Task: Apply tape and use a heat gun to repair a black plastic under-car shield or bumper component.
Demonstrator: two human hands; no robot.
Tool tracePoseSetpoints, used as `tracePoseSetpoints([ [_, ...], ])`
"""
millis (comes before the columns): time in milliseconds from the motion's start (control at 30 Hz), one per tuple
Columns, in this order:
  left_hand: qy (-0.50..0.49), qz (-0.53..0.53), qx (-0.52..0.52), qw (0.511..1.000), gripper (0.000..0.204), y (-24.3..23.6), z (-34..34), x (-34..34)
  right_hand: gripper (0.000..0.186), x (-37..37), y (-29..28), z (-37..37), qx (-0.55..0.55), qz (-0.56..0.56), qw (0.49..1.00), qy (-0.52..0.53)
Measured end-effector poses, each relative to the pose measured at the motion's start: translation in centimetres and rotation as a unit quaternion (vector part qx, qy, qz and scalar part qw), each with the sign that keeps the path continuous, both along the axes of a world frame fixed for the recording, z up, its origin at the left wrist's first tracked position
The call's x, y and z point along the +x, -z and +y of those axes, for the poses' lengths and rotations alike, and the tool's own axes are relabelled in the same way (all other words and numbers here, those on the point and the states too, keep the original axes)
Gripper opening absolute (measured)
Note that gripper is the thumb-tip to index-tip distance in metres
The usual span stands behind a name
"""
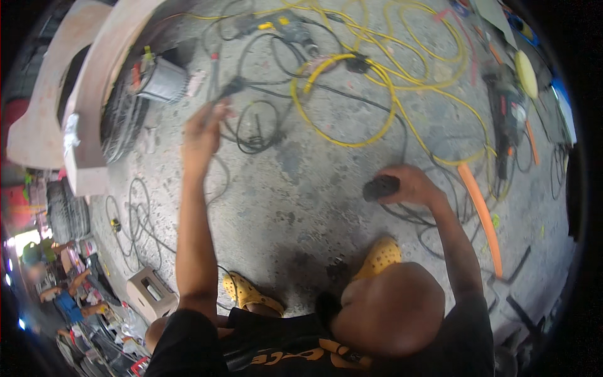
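Head view: the right hand [411,185] clasps a black block-shaped object [380,188] above the concrete floor [276,207]; whether the blurred left hand [203,131], near a black connector [235,86], pinches anything, I cannot tell. Work looks unfinished, yellow cable [352,146] lying in loose loops.

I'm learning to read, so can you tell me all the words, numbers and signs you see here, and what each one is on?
Black shirt: orange lettering; I don't copy printed words out.
Yellow-and-black drill: too blurred to read any.
Long power tool on the right: pale mark, too small to read.
Black thing in the right hand: no writing can be made out.
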State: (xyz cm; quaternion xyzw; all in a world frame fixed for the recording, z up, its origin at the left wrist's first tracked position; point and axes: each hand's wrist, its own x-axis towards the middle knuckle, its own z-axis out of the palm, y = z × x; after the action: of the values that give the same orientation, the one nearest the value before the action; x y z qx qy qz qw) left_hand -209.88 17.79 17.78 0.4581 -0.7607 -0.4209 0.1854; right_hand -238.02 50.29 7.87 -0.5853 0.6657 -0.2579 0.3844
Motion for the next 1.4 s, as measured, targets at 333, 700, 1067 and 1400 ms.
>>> tracePoseSetpoints([
  [333, 0.14, -0.005, 0.097, 0.985, 0.045, -2.7, 4.9, -2.6, 0.055, -2.0, -0.4, -1.9, 0.044, -0.114, 0.991, -0.048],
  [700, 0.331, -0.104, 0.179, 0.921, 0.016, 1.3, 11.1, -8.2, 0.057, -5.3, -1.6, -3.3, 0.097, -0.239, 0.966, -0.022],
  [1067, 0.135, 0.04, 0.339, 0.93, 0.039, 7.5, 15.0, -7.5, 0.069, -7.0, -2.1, -6.4, 0.277, -0.242, 0.929, -0.039],
  [1400, 0.213, 0.016, 0.213, 0.953, 0.025, 6.8, 12.8, -6.7, 0.073, -6.6, -0.5, -6.9, 0.261, -0.22, 0.937, -0.078],
])
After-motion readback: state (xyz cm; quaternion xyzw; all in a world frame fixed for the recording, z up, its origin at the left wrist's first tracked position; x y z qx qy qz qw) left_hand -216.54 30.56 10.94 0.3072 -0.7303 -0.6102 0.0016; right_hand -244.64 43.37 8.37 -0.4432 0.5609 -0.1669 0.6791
